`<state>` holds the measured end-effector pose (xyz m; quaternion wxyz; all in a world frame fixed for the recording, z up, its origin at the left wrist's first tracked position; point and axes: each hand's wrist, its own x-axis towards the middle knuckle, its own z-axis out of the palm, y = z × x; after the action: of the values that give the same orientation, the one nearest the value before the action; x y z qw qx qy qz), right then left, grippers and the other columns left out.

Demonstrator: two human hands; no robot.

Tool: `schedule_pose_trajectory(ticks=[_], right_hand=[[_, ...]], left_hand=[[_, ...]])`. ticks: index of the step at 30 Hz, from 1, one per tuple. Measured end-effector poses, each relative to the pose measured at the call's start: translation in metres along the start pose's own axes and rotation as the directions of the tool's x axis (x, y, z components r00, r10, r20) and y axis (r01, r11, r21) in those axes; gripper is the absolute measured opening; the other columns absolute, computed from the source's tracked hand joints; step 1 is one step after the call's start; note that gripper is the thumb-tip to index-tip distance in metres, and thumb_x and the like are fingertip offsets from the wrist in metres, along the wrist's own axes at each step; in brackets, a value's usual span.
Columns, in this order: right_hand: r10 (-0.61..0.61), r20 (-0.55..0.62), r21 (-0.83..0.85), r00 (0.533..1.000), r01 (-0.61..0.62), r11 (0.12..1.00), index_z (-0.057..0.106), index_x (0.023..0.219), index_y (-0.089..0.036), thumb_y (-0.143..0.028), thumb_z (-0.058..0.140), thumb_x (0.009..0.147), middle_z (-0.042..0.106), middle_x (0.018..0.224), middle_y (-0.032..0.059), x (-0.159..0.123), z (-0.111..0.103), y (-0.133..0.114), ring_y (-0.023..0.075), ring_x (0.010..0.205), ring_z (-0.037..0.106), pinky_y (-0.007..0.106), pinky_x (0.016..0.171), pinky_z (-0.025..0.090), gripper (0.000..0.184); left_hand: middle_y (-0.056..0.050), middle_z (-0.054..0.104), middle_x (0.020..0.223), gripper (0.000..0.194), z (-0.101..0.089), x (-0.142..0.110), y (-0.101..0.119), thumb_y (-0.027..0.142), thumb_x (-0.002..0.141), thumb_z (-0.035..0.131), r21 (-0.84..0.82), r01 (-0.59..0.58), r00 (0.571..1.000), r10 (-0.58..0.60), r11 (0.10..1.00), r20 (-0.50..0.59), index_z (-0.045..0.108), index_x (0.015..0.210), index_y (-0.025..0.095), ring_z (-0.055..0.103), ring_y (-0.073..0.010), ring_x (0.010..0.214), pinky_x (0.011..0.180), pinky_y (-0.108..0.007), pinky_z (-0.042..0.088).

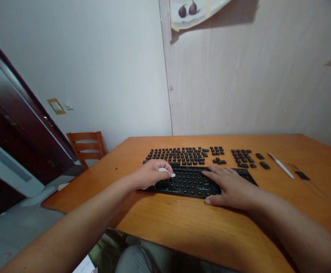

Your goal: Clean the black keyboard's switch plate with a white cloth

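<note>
Wiping, seemingly: left hand [154, 175] pinching wad [163, 170], right hand [230, 186] spread wide on keyboard [186, 182]; next stroke wants light pressure.

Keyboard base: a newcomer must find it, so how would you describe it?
On the brown wooden table, look between the near edge and the loose black keycaps. The keyboard base lies partly under the right hand; unlike those keycaps, it is one long black panel.

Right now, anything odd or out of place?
A small black piece lies alone on the left of the table, away from the keycaps grouped behind the keyboard base; too small to identify. The base has bare key positions, but the caps sit in keyboard-like groups, so that looks deliberate.
</note>
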<state>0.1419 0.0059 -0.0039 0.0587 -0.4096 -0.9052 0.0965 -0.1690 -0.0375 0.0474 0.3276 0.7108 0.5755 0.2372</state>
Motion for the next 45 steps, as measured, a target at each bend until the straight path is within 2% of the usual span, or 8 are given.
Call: schedule_pose_trajectory(ticks=[2, 4, 11, 15, 21, 28, 37, 45], right_hand=[[0.0, 0.015, -0.003, 1.0, 0.0, 1.0, 0.04, 0.152, -0.02, -0.079, 0.058, 0.071, 0.03, 0.159, 0.0185, 0.0, -0.001, -0.001, 0.041, 0.146, 0.023, 0.06, 0.116, 0.018, 0.102], [0.008, 0.026, -0.006, 1.0, -0.008, 1.0, 0.04, 0.152, -0.02, -0.08, 0.059, 0.07, 0.028, 0.159, 0.0192, 0.0, -0.003, -0.003, 0.0406, 0.146, 0.023, 0.06, 0.116, 0.018, 0.103], [0.031, 0.035, 0.011, 0.999, -0.031, 0.999, 0.039, 0.152, -0.019, -0.08, 0.06, 0.068, 0.025, 0.16, 0.0199, 0.0, -0.005, -0.006, 0.0395, 0.147, 0.019, 0.057, 0.117, 0.016, 0.106], [0.025, 0.021, 0.022, 0.999, -0.026, 0.999, 0.04, 0.152, -0.019, -0.079, 0.061, 0.068, 0.028, 0.16, 0.018, 0.0, -0.005, -0.007, 0.04, 0.147, 0.021, 0.057, 0.118, 0.014, 0.105], [0.017, 0.017, 0.048, 1.0, -0.018, 0.999, 0.038, 0.152, -0.024, -0.074, 0.065, 0.068, 0.03, 0.159, 0.0185, 0.0, -0.007, -0.008, 0.0404, 0.145, 0.024, 0.06, 0.115, 0.016, 0.101], [0.007, -0.003, 0.072, 1.0, -0.007, 0.997, 0.033, 0.154, -0.02, -0.07, 0.067, 0.067, 0.033, 0.158, 0.018, 0.0, -0.007, -0.01, 0.0402, 0.144, 0.025, 0.059, 0.116, 0.016, 0.106], [0.006, 0.012, 0.074, 1.0, -0.007, 0.997, 0.033, 0.154, -0.023, -0.072, 0.067, 0.068, 0.03, 0.159, 0.0176, 0.0, -0.008, -0.01, 0.0411, 0.145, 0.023, 0.06, 0.116, 0.013, 0.105], [0.021, 0.007, 0.043, 1.0, -0.021, 0.999, 0.035, 0.154, -0.023, -0.075, 0.065, 0.067, 0.028, 0.159, 0.0194, 0.0, -0.007, -0.01, 0.0415, 0.146, 0.022, 0.06, 0.116, 0.015, 0.106]], left_hand=[[0.0, 0.06, 0.075, 0.018, 0.007, 0.008, 0.004, 0.035, 0.081, 0.063, 0.154, -0.195, 0.981, 0.194, 0.969, 0.022, 0.069, 0.085, 0.018, 0.056, -0.0123, 0.07, 0.067, -0.024, 0.045], [-0.002, 0.063, 0.084, 0.016, 0.015, 0.016, 0.008, 0.031, 0.083, 0.061, 0.265, -0.333, 0.943, 0.325, 0.905, 0.075, 0.071, 0.086, 0.019, 0.058, -0.0145, 0.081, 0.076, -0.025, 0.045], [-0.004, 0.06, 0.09, 0.019, 0.043, 0.033, 0.032, 0.022, 0.085, 0.055, 0.46, -0.483, 0.876, 0.41, 0.745, 0.256, 0.07, 0.095, 0.02, 0.057, -0.0162, 0.081, 0.074, -0.026, 0.045], [-0.004, 0.059, 0.091, 0.02, 0.053, 0.042, 0.043, 0.021, 0.085, 0.053, 0.502, -0.523, 0.852, 0.43, 0.688, 0.298, 0.07, 0.096, 0.021, 0.057, -0.0167, 0.082, 0.073, -0.026, 0.046], [-0.004, 0.059, 0.091, 0.021, 0.063, 0.051, 0.052, 0.024, 0.089, 0.05, 0.487, -0.576, 0.817, 0.477, 0.657, 0.323, 0.069, 0.097, 0.02, 0.057, -0.0164, 0.081, 0.074, -0.027, 0.047], [-0.005, 0.061, 0.1, 0.017, 0.071, 0.057, 0.055, 0.02, 0.087, 0.052, 0.519, -0.649, 0.76, 0.493, 0.556, 0.423, 0.068, 0.092, 0.02, 0.059, -0.0177, 0.091, 0.08, -0.027, 0.049], [-0.004, 0.061, 0.101, 0.019, 0.065, 0.058, 0.06, 0.023, 0.087, 0.052, 0.619, -0.607, 0.794, 0.402, 0.498, 0.456, 0.069, 0.096, 0.026, 0.061, -0.019, 0.09, 0.075, -0.029, 0.05], [-0.005, 0.06, 0.102, 0.018, 0.064, 0.044, 0.058, 0.025, 0.089, 0.052, 0.628, -0.607, 0.792, 0.439, 0.487, 0.425, 0.068, 0.096, 0.025, 0.06, -0.0195, 0.088, 0.07, -0.029, 0.048]])
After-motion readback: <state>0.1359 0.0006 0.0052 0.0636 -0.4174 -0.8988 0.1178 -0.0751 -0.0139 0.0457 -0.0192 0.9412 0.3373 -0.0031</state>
